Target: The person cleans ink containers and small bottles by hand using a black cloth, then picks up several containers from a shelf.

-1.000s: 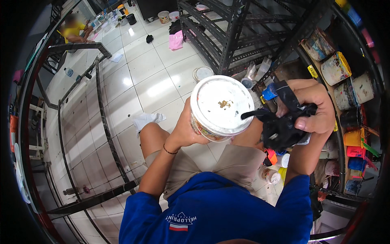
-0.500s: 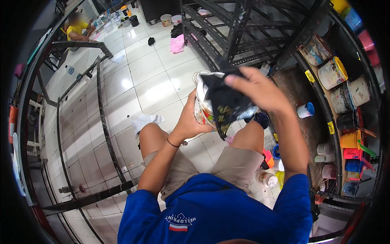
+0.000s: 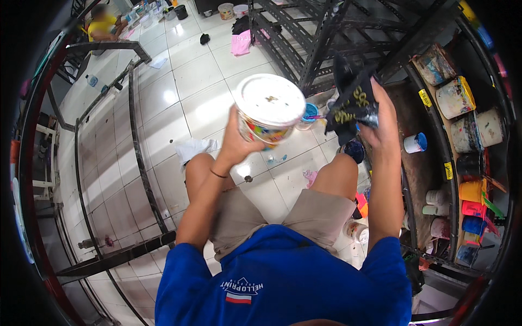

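My left hand (image 3: 238, 142) is closed around the side of a round white plastic tub (image 3: 261, 126). Its white lid (image 3: 269, 99) is on, with a few brown smudges near the middle, and a colourful label wraps the wall. The tub is raised over the floor between my knees, tilted a little toward me. In my right hand (image 3: 385, 119), a crumpled black cloth (image 3: 350, 106) with yellow print is gripped, held apart from the tub. Between the two, lower down, an open tub of blue paint (image 3: 309, 112) shows a purple stick at it.
A black metal rack (image 3: 312, 60) rises ahead. On the right, shelves carry paint buckets (image 3: 455, 98) and a blue-lidded pot (image 3: 415, 142). A white rag (image 3: 196, 149) lies by my left knee. A metal frame (image 3: 142, 157) stands left; a seated person (image 3: 102, 27) is far left.
My right hand has moved right with the black cloth, off the tub. The tub has come up slightly, and its lid now shows uncovered. The blue paint tub has come into view.
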A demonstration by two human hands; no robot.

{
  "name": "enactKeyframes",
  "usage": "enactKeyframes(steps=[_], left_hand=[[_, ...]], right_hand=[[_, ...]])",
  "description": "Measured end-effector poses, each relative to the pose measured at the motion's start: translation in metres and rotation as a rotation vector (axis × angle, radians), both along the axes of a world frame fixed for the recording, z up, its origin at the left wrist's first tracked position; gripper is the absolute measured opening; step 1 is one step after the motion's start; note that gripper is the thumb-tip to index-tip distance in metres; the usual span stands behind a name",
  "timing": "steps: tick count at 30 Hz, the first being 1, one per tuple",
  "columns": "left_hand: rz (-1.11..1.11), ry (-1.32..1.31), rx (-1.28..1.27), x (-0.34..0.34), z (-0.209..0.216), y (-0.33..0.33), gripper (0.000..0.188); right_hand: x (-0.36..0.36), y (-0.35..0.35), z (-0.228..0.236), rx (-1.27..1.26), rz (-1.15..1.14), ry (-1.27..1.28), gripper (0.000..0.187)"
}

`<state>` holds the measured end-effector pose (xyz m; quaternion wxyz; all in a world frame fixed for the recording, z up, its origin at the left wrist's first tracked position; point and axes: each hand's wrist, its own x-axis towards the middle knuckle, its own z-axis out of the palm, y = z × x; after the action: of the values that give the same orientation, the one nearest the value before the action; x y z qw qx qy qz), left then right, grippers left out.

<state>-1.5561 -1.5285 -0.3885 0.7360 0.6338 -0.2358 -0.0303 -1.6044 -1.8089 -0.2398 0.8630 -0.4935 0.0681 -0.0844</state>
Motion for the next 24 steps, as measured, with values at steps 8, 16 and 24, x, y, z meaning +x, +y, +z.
enactKeyframes(steps=[8, 16, 24], left_hand=[[0.343, 0.038, 0.416, 0.073, -0.087, 0.105, 0.090], [0.490, 0.283, 0.435, 0.068, -0.285, 0.112, 0.101], [0.558, 0.229, 0.438, 0.096, -0.321, 0.068, 0.089]], right_hand=[[-0.056, -0.023, -0.145, -0.101, 0.050, 0.615, 0.034], [-0.079, 0.056, -0.229, 0.099, 0.251, 0.842, 0.032], [-0.097, 0.064, -0.245, -0.031, 0.220, 0.879, 0.033]])
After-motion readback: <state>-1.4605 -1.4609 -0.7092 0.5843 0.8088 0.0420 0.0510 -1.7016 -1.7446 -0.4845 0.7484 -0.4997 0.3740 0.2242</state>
